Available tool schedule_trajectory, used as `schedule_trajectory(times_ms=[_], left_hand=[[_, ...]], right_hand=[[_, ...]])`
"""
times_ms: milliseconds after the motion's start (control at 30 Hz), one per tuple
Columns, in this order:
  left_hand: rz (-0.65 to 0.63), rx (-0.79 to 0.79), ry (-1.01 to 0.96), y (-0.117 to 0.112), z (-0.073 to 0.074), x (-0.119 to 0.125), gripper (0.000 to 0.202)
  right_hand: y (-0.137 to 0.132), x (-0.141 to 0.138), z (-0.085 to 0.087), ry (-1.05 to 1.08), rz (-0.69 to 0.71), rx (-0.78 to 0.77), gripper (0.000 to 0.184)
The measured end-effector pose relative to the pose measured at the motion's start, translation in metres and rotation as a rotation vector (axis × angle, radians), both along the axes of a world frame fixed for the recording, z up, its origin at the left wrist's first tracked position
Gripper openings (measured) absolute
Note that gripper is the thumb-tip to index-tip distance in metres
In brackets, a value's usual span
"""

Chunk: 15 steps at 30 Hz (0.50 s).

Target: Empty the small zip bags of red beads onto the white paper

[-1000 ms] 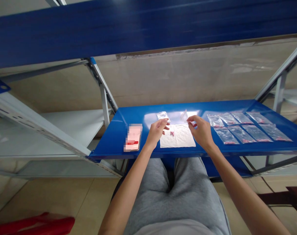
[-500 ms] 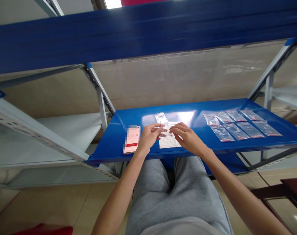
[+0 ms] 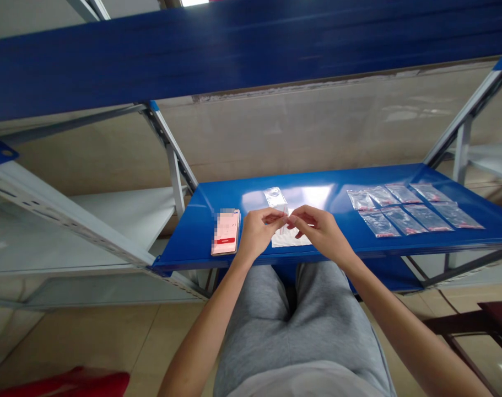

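Thin clear piece (image 3: 284, 220) pinched between left hand (image 3: 257, 234) and right hand (image 3: 320, 231), fingertips meeting above white paper (image 3: 290, 239) on blue shelf (image 3: 337, 198); clear bag (image 3: 275, 197) just beyond; red-edged bags (image 3: 414, 209) ranked right

Glossy clear plastic bag (image 3: 274, 197), apparently

On the metal shelf (image 3: 184, 248), a phone (image 3: 225, 232) lies left of a sheet (image 3: 286, 240), plastic bags (image 3: 414, 209) right of it.
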<state>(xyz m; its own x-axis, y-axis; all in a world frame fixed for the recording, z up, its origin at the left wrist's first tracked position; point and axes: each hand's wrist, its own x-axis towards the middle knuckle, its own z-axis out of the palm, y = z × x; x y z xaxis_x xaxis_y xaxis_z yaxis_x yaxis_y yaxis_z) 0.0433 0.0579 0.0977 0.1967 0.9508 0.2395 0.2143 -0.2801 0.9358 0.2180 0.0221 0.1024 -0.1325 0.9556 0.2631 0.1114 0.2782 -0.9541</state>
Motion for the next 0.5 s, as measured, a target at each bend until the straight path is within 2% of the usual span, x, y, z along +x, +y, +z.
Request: schedule_trajectory(times_ms=[300, 367, 500], left_hand=[[0.099, 0.162, 0.169, -0.017, 0.005, 0.017, 0.004], [0.075, 0.185, 0.180, -0.017, 0.004, 0.018, 0.001], [-0.044, 0.177, 0.188, -0.016, 0.002, 0.017, 0.011]], right_hand=[[0.000, 0.005, 0.003, -0.068, -0.035, -0.144, 0.046], [0.001, 0.007, 0.002, -0.070, -0.026, -0.163, 0.046], [0.002, 0.013, 0.001, -0.100, -0.016, -0.166, 0.039]])
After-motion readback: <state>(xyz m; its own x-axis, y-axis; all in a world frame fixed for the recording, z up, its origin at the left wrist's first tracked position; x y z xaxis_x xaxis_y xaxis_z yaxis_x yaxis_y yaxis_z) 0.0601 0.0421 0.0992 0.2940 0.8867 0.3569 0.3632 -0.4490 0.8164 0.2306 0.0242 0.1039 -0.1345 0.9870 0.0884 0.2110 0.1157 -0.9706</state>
